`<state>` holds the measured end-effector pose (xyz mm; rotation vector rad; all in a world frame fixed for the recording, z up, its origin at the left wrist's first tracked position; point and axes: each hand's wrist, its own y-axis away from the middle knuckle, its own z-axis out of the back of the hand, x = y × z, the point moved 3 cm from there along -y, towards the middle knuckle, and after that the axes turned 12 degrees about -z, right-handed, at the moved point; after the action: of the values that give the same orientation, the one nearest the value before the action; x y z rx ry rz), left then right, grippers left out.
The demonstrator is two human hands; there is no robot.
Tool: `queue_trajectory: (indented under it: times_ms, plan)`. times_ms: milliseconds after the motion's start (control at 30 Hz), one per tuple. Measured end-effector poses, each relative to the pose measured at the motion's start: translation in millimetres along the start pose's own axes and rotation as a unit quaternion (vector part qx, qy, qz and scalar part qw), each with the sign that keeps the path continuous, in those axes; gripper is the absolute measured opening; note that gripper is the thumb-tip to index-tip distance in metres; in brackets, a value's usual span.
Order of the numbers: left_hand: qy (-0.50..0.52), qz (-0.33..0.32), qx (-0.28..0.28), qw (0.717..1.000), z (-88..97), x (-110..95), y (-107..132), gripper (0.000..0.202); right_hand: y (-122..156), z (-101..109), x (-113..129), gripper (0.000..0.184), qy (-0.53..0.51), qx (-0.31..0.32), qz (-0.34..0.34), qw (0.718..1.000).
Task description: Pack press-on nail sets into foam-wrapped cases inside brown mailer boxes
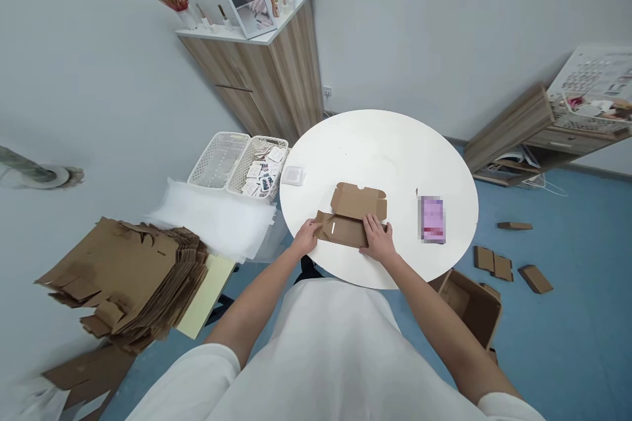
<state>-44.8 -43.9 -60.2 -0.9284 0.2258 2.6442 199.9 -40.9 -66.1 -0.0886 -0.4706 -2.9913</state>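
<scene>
Work in hand: a small brown corrugated-cardboard box blank (359,200), lying opened out on the round white tabletop (390,145), near edge, directly in front of the wearer.

Left hand (307,237): at the blank's left end, thumb and fingers apparently pinching the end flap of the near half; exact fingertip contact too small to confirm. Right hand (378,240): fingers extended and laid over the right part of the near half, close to the fold, thumb set apart; reads as pressing or steadying, not gripping.

Progress (judged): early to middle of folding. Far panel, with its rounded tabs and notched edge, is angled up from the near half along a crease. Left end flap looks partly turned; a narrow slot shows open in the near half. Not done: end walls do not stand fully, tabs are untucked, far panel is not closed over the near one. Right end partly hidden by the hand; its state cannot be told.

Surroundings: pixel-masked purple rectangular item (433,219) to the right on the tabletop, well apart from the blank; small translucent plastic case (293,175) at the left rim. Thick stack of flat brown cardboard blanks (133,270) on the left. Small brown folded boxes (536,278) lie on the blue floor (582,230) at right, near a large open brown carton (471,302).
</scene>
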Motion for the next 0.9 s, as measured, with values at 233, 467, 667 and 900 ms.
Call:
queue_trajectory:
  times_ms: [233,467,667,900]
  plan:
    - [0.003,0.056,-0.034,0.998,-11.5,-8,-6,0.063,2,1,0,0.094,0.006,-0.001,0.011,1.000]
    - [0.057,0.089,-0.079,0.991,-16.8,-28,-15,0.039,4,-1,0,0.094,0.004,-0.007,0.014,1.000]
    - [0.088,0.100,-0.053,0.990,-22.2,-45,-18,0.037,2,0,1,0.097,0.000,-0.003,0.022,1.000]
    - [0.066,0.207,-0.014,0.976,-23.0,-31,-20,0.031,4,2,2,0.104,0.009,-0.004,0.039,0.999]
